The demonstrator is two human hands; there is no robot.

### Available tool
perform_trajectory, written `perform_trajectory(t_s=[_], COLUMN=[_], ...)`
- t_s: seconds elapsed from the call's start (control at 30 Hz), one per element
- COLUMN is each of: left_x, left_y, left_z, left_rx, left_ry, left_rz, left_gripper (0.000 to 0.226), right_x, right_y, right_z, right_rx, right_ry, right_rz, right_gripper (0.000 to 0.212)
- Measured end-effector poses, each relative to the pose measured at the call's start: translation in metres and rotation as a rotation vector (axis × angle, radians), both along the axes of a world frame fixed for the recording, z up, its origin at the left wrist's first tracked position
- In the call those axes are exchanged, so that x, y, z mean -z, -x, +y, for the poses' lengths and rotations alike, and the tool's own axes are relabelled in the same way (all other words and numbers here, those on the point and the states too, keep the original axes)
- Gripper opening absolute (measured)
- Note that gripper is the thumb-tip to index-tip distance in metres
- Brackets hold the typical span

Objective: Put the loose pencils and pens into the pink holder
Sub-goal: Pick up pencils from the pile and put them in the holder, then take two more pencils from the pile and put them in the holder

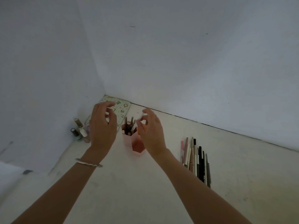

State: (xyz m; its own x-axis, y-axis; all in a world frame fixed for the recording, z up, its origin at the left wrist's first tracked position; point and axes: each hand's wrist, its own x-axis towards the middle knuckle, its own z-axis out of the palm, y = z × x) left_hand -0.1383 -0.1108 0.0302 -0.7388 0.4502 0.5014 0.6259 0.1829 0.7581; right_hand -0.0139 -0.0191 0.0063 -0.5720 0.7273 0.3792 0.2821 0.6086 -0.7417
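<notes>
The pink holder (135,145) stands upright on the white table near the corner, with several pens and pencils (129,126) sticking out of its top. My right hand (151,129) hovers just right of its rim, fingers pinching a white pen (136,124) whose lower end dips into the holder. To the holder's left, my left hand (102,126) is raised with fingers spread and nothing in it. A row of several loose pens and pencils (196,160), pink, beige, white and black, lies side by side on the table to the right.
Small nail-polish bottles (80,130) stand against the left wall. A flat patterned case (120,109) lies in the corner behind the holder. Walls close off the back and left. White tabletop (145,191) stretches toward me.
</notes>
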Motion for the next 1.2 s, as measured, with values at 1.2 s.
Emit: perform_trajectory(t_s=[1.2], left_x=[0.077], left_y=[-0.170], left_z=[0.127], left_rx=[0.294], left_ry=[0.602], left_rz=[-0.361], left_gripper=[0.044], right_x=[0.032], right_y=[-0.185], right_z=[0.099], right_rx=[0.421], right_ry=[0.164], right_rz=[-0.207], right_gripper=[0.023])
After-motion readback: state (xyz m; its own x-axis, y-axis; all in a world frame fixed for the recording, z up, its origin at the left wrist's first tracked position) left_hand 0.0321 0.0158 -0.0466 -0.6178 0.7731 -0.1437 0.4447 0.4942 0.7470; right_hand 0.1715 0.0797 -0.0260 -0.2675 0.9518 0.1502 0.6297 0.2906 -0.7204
